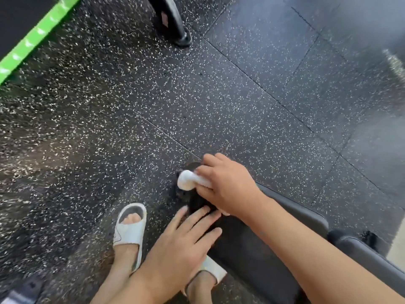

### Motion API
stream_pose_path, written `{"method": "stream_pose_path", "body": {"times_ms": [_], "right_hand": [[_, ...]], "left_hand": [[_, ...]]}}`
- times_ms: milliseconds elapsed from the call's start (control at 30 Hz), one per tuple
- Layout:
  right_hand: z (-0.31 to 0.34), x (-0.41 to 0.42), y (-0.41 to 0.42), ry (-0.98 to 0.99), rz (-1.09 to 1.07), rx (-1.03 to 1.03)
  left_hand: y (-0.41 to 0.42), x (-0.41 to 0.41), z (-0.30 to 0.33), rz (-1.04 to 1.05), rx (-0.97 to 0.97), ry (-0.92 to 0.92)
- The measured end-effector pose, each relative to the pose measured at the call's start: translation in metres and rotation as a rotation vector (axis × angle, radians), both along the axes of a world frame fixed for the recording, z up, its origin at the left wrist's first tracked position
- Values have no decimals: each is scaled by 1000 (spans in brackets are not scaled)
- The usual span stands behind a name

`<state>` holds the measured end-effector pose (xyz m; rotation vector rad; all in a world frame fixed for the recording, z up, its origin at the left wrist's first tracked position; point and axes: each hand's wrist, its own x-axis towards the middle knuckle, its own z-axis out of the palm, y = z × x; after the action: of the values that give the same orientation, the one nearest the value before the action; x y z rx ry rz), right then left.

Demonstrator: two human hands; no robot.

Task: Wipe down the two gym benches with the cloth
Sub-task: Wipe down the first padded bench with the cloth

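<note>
Right hand (228, 185) curled round white cloth (188, 180), pressing it on far end of black bench pad (247, 244); cloth bunched, poking out past fingers toward floor side

Left hand (182, 242) flat on same pad just beside right hand, fingers straight and slightly spread, tips near pad end

Bench runs from lower right to frame centre, over speckled rubber floor (219, 95)

2 feet in white slide sandals (129, 233) beside bench; green-edged object (37, 34) top left, blurred
</note>
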<state>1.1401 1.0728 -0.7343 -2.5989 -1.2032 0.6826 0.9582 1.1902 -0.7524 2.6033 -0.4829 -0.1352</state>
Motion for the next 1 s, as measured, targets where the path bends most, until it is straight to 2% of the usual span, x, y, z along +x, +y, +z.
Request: {"method": "stream_pose_path", "body": {"times_ms": [133, 167, 233, 367, 567, 633, 767, 800, 900, 1000], "right_hand": [[2, 13, -32, 35, -391, -88], [2, 11, -31, 7, -405, -98], [3, 0, -16, -85, -258, -114], [0, -30, 30, -149, 121, -87], [9, -72, 24, -85, 401, -71], [9, -57, 14, -90, 339, -18], [2, -10, 8, -192, -204, 7], [-1, -10, 8, -205, -277, -9], [-6, -45, 6, -291, -189, 82], [-8, -89, -12, -274, -71, 206]], "left_hand": [[21, -13, 7, 45, 7, 16], [23, -16, 8, 71, 1, 11], [28, -22, 6, 116, -14, 16], [45, -42, -4, 199, -85, 99], [76, -59, -15, 280, -143, 149], [80, -56, -13, 294, -139, 137], [72, -44, -7, 303, -150, 119], [69, -39, -5, 303, -155, 115], [64, -24, -1, 296, -170, 87], [67, -10, 3, 285, -167, 73]]}}
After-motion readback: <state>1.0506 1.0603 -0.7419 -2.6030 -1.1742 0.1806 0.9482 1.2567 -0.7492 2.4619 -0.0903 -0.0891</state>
